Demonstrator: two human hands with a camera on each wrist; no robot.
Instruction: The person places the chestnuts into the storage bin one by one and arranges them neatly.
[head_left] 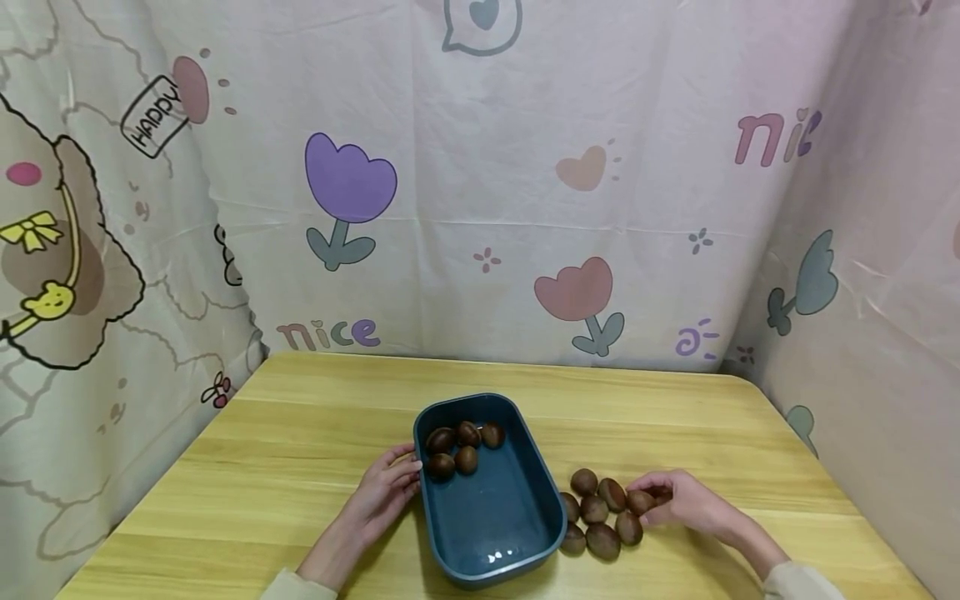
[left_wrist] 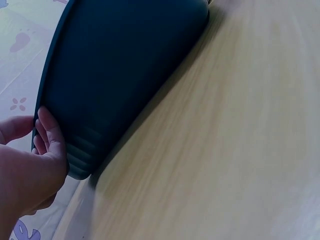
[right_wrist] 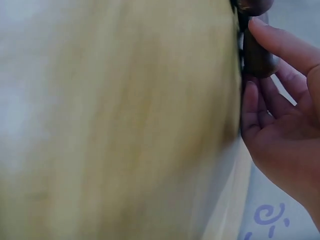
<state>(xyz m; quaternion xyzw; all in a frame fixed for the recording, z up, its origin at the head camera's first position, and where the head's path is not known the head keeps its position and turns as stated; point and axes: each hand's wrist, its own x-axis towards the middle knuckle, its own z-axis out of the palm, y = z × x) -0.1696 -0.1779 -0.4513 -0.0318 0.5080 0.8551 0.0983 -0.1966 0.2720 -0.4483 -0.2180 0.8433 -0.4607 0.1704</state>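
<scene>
Brown and glossy, one chestnut sits pinched in my right grip, thumb against fingers; its rounded shell could slip and roll if I squeeze off-centre; seven loose chestnuts crowd just beside it on the desk, so a careless knuckle might scatter them; my left grip holds the dark blue rectangular tub by its left rim; a tug there could set the five chestnuts inside rolling.
</scene>
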